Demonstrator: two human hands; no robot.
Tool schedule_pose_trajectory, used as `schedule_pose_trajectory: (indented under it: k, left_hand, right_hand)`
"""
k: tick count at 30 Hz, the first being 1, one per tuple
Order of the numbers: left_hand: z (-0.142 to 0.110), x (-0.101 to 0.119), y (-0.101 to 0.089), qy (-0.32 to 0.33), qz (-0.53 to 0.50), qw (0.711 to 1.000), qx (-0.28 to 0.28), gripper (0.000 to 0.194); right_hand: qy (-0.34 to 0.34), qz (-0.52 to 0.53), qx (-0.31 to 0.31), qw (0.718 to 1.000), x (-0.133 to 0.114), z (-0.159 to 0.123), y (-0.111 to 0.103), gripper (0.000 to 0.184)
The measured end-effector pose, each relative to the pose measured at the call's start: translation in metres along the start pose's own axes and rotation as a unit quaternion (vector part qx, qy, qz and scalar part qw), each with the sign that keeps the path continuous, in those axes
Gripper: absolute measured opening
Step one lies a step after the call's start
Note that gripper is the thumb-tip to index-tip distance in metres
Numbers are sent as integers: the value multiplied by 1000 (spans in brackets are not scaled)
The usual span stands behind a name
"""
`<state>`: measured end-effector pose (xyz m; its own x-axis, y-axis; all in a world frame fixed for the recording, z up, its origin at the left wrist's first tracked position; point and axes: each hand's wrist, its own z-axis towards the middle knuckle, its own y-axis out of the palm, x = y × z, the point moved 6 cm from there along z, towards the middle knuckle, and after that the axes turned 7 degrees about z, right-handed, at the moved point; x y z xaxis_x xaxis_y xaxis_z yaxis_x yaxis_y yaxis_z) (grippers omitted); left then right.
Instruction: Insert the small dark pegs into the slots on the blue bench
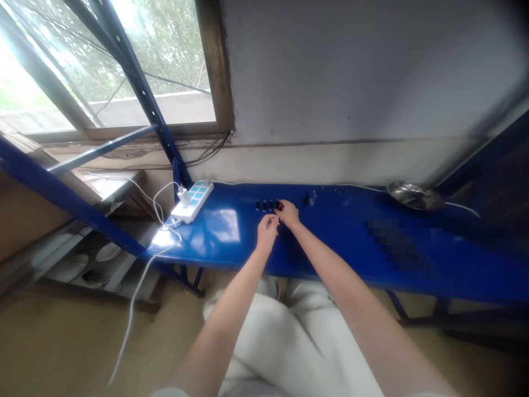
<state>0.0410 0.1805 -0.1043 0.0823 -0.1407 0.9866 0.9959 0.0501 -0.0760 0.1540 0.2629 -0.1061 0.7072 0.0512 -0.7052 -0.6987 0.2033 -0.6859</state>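
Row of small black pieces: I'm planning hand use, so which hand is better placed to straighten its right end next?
Probably the right hand: its fingertips are already at the rightmost black piece. The left hand sits lower, nearer the person, short of that piece.

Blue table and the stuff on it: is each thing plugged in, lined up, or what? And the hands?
Power strip: lying on the table, plug in it
White plug: pushed into the strip
Small black pieces: lined up in a row
Metal dish: on the table; can't tell which way up
Left hand: fingers bent, below the row
Right hand: fingers at the row's right end
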Motion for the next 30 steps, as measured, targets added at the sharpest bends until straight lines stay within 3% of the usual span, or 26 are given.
schedule_pose_trajectory:
  k: [4,9,12,19,26,30]
  left_hand:
    - [0,-1,-1,-1,-4,1000,2,15]
    - [-1,1,-1,-7,8,1000,5,19]
    - [-2,6,-1,-5,13,1000,15,27]
    - [-4,9,4,3,6,1000,-10,40]
    - [0,3,8,53,35,997,-44,29]
    - [2,-1,7,55,31,997,-35,23]
  right_hand:
    - [1,10,15,1000,-3,-4,-2,19]
    - [-28,182,80,980,-8,-25,-24,29]
    - [-61,228,127,963,-12,-47,-42,35]
    - [-132,174,181,959,-10,-81,-49,34]
    - [-155,148,169,962,-7,-83,-42,33]
    - [-146,162,183,959,-9,-87,-44,40]
